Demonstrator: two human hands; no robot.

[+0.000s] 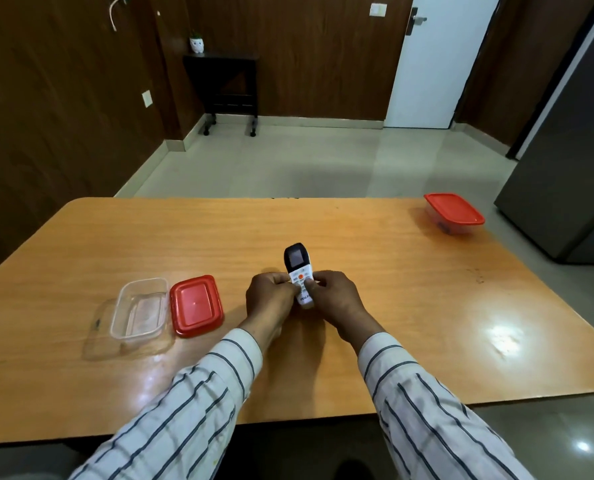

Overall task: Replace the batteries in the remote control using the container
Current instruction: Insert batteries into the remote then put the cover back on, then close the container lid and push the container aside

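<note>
A white remote control [297, 265] with a dark screen and an orange button sits face up at the middle of the wooden table [392, 289]. My left hand [269, 296] grips its lower left side and my right hand [337, 296] grips its lower right side. To the left stands an open clear plastic container [139, 308], and it looks empty. Its red lid [196, 304] lies flat beside it. No batteries are visible.
A second clear container with a red lid on [453, 213] stands at the table's far right corner, with something dark inside. A grey refrigerator [572, 168] stands beyond the right edge. A small dark side table [226, 88] is against the far wall.
</note>
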